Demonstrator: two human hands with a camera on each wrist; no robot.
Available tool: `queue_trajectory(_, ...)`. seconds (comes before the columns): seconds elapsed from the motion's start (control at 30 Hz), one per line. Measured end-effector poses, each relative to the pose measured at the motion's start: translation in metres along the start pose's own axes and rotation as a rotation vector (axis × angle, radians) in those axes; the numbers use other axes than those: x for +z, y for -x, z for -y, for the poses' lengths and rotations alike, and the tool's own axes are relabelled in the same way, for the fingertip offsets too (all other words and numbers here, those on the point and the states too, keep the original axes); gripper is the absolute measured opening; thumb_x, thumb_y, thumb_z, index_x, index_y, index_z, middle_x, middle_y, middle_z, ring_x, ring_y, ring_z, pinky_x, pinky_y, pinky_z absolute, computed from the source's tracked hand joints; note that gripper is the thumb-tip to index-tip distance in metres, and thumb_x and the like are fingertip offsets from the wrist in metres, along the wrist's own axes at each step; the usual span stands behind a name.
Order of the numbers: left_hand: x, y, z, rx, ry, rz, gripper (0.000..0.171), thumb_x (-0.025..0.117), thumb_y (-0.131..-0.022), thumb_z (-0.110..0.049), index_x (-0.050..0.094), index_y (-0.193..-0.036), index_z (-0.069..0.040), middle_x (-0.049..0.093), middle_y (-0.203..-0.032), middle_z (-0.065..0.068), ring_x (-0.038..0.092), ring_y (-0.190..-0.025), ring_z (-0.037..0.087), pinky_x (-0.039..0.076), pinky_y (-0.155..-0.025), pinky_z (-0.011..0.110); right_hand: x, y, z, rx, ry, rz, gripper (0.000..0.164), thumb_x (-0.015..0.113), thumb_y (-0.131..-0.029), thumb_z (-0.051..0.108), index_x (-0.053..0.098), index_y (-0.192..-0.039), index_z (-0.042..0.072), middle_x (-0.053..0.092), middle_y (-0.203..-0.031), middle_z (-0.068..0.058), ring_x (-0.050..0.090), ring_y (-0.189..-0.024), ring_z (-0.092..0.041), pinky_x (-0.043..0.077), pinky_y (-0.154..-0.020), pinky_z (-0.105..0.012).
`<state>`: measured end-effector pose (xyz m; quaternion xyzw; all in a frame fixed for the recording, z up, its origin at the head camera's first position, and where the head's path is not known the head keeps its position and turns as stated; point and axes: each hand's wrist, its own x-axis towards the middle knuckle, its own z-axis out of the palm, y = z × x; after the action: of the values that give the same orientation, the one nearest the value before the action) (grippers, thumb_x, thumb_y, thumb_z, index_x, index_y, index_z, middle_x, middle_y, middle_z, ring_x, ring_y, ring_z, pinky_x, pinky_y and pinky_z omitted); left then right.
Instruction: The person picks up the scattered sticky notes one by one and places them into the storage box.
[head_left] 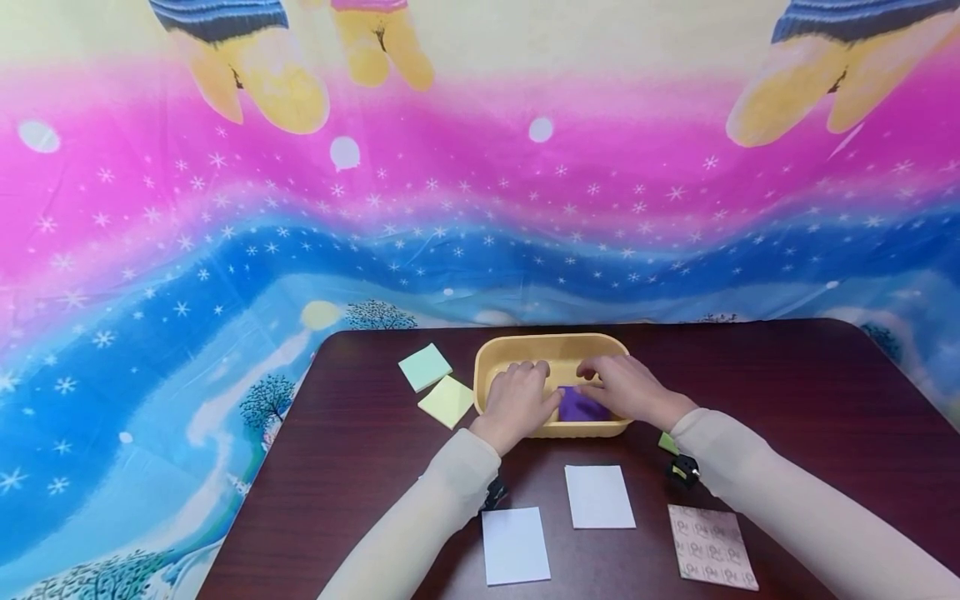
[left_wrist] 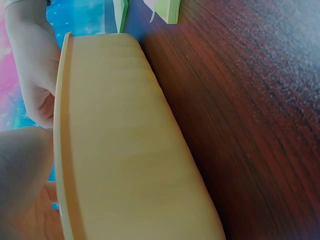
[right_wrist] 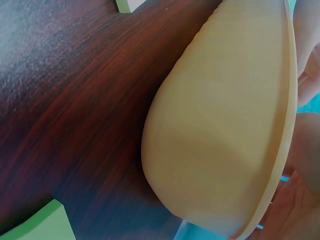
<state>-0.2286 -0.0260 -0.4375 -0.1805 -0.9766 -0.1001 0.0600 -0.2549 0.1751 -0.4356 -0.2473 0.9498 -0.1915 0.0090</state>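
Observation:
A yellow plastic basket (head_left: 551, 429) stands toward the back of the table, and both hands reach over its front rim. Inside it, at the right, lies a purple sticky note pad (head_left: 583, 407). My left hand (head_left: 519, 402) has its fingers loosely bent over the basket, its thumb right at the pad's left edge. From the other side comes my right hand (head_left: 626, 387), thumb and forefinger apart, the thumb overlapping the pad's upper edge. In both wrist views the basket's outer wall (left_wrist: 120, 135) hides most of the fingers and the pad.
Left of the basket lie a mint green pad (head_left: 425, 367) and a pale yellow pad (head_left: 446, 402). Nearer are two white pads (head_left: 516, 546) and a patterned square (head_left: 712, 546). A green pad (head_left: 667, 442) shows partly beneath the right wrist. A printed cloth (head_left: 480, 208) hangs behind the table.

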Motion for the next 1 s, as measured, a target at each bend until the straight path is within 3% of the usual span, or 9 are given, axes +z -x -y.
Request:
queue_trajectory(0.3, 0.000, 0.000, 0.000, 0.001, 0.012, -0.001, 0.039, 0.060, -0.098, -0.048, 0.068, -0.115, -0.013, 0.072, -0.101, 0.003, 0.066, -0.088, 0.019, 0.053, -0.069, 0.032, 0.000, 0.000, 0.002, 0.027, -0.008, -0.008, 0.029, 0.072, -0.093, 0.027, 0.073, -0.111, 0.004, 0.075, -0.100, -0.009, 0.062, -0.073, -0.012, 0.054, -0.069, -0.035)
queue_trajectory(1.0, -0.001, 0.002, 0.003, -0.011, 0.026, -0.008, 0.041, 0.060, -0.098, -0.048, 0.067, -0.119, -0.013, 0.073, -0.108, 0.004, 0.066, -0.092, 0.020, 0.055, -0.077, 0.035, -0.003, 0.006, 0.013, 0.038, -0.050, -0.033, 0.032, 0.070, -0.095, 0.030, 0.073, -0.115, 0.005, 0.075, -0.106, -0.010, 0.068, -0.086, -0.017, 0.059, -0.077, -0.040)
